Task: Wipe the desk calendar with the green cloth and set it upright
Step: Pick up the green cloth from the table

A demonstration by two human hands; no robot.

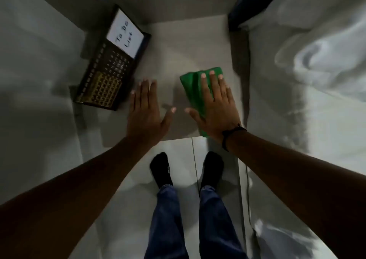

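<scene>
The desk calendar (111,60) lay flat at upper left, unwiped; right hand (214,104) pressed flat on the green cloth (193,86), left hand (147,108) spread empty.

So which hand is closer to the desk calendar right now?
Left. The left hand lies flat just beside the desk calendar; the right hand presses the green cloth farther away.

Right hand (214,104) flat on green cloth (195,88), left hand (145,108) beside desk calendar (111,60)
</scene>
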